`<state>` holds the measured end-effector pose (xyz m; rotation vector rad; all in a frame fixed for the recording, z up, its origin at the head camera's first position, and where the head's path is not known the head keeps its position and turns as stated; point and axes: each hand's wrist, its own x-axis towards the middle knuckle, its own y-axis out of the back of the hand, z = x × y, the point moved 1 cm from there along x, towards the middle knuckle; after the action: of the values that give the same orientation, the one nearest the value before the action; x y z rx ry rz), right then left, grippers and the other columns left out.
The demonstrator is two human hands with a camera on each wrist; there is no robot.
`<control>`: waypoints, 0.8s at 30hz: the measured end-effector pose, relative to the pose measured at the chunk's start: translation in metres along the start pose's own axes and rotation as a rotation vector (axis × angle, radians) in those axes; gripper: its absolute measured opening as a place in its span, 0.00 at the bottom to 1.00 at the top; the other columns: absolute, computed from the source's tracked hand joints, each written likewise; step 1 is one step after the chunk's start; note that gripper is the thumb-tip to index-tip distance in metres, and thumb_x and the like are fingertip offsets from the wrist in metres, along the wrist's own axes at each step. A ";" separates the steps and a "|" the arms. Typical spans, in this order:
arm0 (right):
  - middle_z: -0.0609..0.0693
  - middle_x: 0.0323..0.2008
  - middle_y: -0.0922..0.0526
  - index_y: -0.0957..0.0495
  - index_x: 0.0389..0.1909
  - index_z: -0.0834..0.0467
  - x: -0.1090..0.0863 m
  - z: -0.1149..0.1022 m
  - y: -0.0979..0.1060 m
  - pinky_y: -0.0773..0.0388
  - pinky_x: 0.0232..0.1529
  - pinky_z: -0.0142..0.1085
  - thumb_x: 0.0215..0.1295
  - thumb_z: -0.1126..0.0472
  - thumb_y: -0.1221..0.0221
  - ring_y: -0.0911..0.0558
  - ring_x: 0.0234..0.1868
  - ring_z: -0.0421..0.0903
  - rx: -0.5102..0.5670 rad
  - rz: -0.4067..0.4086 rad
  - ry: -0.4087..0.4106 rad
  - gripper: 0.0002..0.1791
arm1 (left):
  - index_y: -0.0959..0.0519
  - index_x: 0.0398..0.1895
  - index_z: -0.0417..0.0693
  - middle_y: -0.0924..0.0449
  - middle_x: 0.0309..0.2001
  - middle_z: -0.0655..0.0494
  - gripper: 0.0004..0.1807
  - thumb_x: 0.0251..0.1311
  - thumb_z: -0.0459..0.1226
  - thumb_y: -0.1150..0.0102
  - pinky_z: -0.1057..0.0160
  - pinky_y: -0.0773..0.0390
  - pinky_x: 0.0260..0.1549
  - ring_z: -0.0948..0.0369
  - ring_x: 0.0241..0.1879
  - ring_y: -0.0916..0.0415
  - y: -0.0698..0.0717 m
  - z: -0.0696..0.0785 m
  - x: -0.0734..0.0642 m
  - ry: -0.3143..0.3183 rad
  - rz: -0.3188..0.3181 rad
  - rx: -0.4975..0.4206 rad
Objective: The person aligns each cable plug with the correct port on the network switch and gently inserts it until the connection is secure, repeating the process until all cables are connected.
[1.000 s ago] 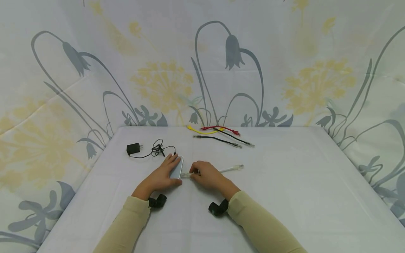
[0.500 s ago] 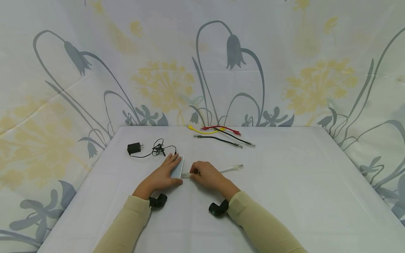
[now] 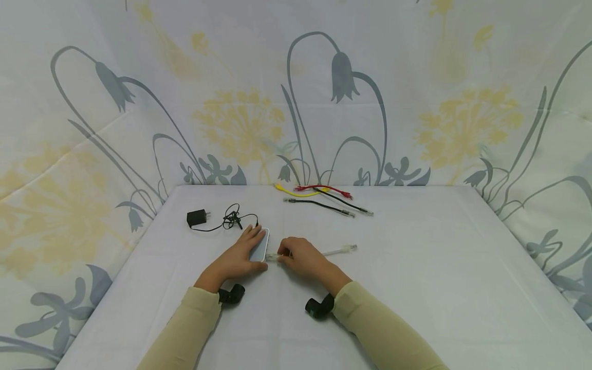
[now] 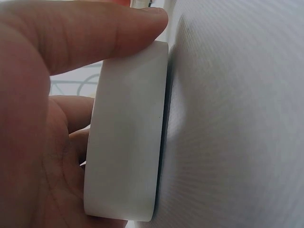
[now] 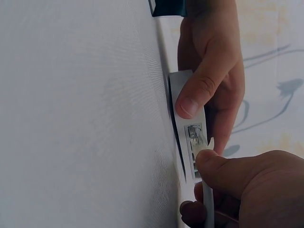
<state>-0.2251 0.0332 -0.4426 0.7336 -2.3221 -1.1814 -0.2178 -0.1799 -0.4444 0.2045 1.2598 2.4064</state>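
A small white box with network ports lies on the table, its port side facing right. My left hand holds it, thumb along the port side and fingers over the top. In the left wrist view, the thumb presses a corner of the white box. My right hand pinches one end of a white Ethernet cable. The right wrist view has its clear plug at a port opening; how deep it sits cannot be told. The cable's other end lies free on the table.
A black power adapter with a bundled cord lies behind my left hand; the cord runs to the box. Toward the table's back edge lie short red, yellow and black patch cables. A patterned cloth hangs behind.
The free end of the white Ethernet cable has dipped slightly toward me. Both hands keep nearly the same place and hold.
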 end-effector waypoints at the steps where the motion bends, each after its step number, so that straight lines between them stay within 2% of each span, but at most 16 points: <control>1: 0.45 0.34 0.19 0.20 0.38 0.55 0.000 0.000 0.000 0.24 0.40 0.34 0.66 0.58 0.40 0.22 0.36 0.39 -0.006 0.000 0.002 0.05 | 0.47 0.76 0.46 0.57 0.78 0.48 0.48 0.55 0.47 0.34 0.39 0.52 0.71 0.47 0.78 0.69 0.000 0.000 0.000 0.000 0.002 0.002; 24: 0.46 0.34 0.18 0.19 0.39 0.55 0.002 -0.004 -0.004 0.24 0.41 0.34 0.67 0.58 0.41 0.21 0.37 0.39 -0.013 -0.017 -0.039 0.06 | 0.48 0.76 0.47 0.58 0.79 0.49 0.48 0.55 0.46 0.35 0.39 0.52 0.71 0.47 0.78 0.70 -0.001 0.004 -0.001 0.016 0.000 0.022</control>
<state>-0.2231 0.0274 -0.4433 0.7340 -2.3425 -1.2275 -0.2150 -0.1764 -0.4428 0.1918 1.2940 2.3993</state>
